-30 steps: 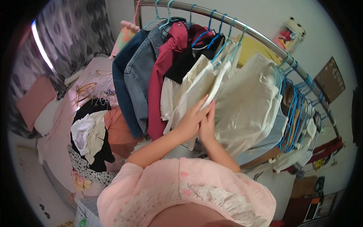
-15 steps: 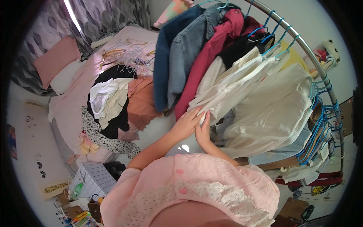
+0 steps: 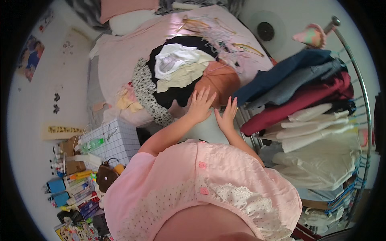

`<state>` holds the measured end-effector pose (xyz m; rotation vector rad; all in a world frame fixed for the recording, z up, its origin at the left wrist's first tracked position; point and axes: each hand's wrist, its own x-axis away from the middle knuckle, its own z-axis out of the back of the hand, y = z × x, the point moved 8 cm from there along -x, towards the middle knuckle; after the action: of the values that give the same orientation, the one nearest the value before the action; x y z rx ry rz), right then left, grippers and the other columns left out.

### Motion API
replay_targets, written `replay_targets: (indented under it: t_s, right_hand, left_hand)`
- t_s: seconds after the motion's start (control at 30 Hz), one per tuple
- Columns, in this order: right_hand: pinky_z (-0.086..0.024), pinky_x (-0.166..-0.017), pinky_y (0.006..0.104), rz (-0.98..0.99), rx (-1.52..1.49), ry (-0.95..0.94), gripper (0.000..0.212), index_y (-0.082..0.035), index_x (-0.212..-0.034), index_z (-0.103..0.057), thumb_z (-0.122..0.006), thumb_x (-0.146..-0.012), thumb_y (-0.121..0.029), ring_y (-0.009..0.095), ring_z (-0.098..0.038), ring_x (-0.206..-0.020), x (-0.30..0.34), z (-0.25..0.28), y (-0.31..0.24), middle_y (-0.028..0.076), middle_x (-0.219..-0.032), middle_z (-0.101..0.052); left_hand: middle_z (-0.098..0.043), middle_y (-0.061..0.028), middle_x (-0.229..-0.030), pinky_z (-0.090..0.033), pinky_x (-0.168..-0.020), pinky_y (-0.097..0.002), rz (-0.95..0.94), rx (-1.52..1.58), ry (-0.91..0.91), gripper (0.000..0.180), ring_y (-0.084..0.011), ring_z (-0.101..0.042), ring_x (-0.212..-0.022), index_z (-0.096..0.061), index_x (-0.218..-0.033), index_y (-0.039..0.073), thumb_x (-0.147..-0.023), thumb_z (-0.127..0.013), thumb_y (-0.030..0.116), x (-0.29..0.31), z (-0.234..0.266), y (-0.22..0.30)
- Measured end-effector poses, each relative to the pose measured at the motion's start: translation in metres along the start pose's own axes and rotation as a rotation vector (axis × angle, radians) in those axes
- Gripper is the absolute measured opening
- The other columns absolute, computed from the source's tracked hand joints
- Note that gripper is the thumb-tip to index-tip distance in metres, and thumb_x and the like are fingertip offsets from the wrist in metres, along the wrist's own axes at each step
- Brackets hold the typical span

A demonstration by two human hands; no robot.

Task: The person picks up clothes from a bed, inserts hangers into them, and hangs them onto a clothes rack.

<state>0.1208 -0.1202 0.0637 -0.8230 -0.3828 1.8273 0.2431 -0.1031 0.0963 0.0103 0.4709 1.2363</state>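
Observation:
My left hand (image 3: 201, 106) reaches forward with its fingers spread, over the near edge of an orange-brown garment (image 3: 222, 82); whether it touches the cloth I cannot tell. My right hand (image 3: 227, 117) is open beside it, fingers pointing forward, close to the lower end of a dark blue denim jacket (image 3: 277, 76). Neither hand holds anything. The orange-brown garment lies at the right of a clothes pile on the bed, with a white garment (image 3: 172, 60), a cream one (image 3: 177, 82), a black one (image 3: 165, 98) and a black-and-white spotted one (image 3: 143, 82).
On the pink-sheeted bed (image 3: 120, 56), a tangle of hangers (image 3: 225, 40) lies behind the pile. A metal clothes rack (image 3: 364, 96) at right carries a grey-blue jacket, a dark red jacket (image 3: 297, 102) and white garments (image 3: 321, 160). A checkered box (image 3: 116, 138) stands at left.
My view has swung left, from the rack toward the bed. Both hands have left the white hanging garment, moved apart and opened toward the clothes pile.

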Motion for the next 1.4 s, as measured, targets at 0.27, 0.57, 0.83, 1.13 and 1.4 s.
replay_targets:
  t_s: [0.27,0.57,0.83,1.13,1.4]
  right_hand:
    - [-0.009,-0.101,0.0526,0.085,0.029,-0.187,0.086,-0.006,-0.136,-0.013,-0.064,-0.071,-0.028,0.040,-0.007,-0.129,-0.040,-0.099,-0.052,0.024,-0.140,-0.004]
    - [-0.008,-0.101,0.0530,0.131,0.037,-0.329,0.086,-0.007,-0.136,-0.013,-0.065,-0.070,-0.029,0.040,-0.007,-0.129,-0.110,-0.182,-0.037,0.024,-0.140,-0.003]
    - [-0.011,-0.102,0.0515,0.136,0.097,-0.493,0.086,-0.008,-0.136,-0.014,-0.065,-0.070,-0.027,0.038,-0.008,-0.129,-0.211,-0.259,-0.014,0.023,-0.139,-0.004]
    - [-0.015,-0.101,0.0505,0.114,0.270,-0.639,0.084,-0.009,-0.134,-0.020,-0.066,-0.068,-0.028,0.035,-0.012,-0.129,-0.299,-0.315,0.035,0.021,-0.139,-0.010]
    - [-0.020,-0.103,0.0419,0.024,0.175,-0.714,0.090,-0.003,-0.133,-0.016,-0.069,-0.064,-0.024,0.039,-0.018,-0.126,-0.333,-0.370,0.070,0.026,-0.136,-0.013]
  left_hand:
    - [-0.013,-0.0188,-0.139,-0.013,-0.100,-0.0540,0.288,-0.073,-0.064,0.075,-0.0349,-0.012,-0.129,-0.028,-0.132,0.012,-0.068,-0.066,0.024,0.043,0.014,-0.120]
    - [-0.013,-0.0181,-0.140,-0.015,-0.100,-0.0535,0.507,-0.178,-0.089,0.075,-0.0327,-0.012,-0.130,-0.028,-0.132,0.013,-0.069,-0.065,0.027,0.035,-0.010,-0.223]
    - [-0.013,-0.0173,-0.140,-0.014,-0.101,-0.0530,0.635,-0.148,-0.147,0.072,-0.0322,-0.012,-0.130,-0.029,-0.132,0.012,-0.069,-0.063,0.024,-0.036,-0.057,-0.301]
    - [-0.012,-0.0189,-0.140,-0.017,-0.100,-0.0526,0.827,0.003,-0.231,0.072,-0.0332,-0.013,-0.129,-0.030,-0.131,0.012,-0.069,-0.064,0.025,-0.068,-0.100,-0.369]
    - [-0.014,-0.0199,-0.139,-0.018,-0.100,-0.0516,0.927,0.019,-0.255,0.068,-0.0345,-0.018,-0.128,-0.034,-0.129,0.010,-0.068,-0.062,0.024,-0.069,-0.118,-0.425]
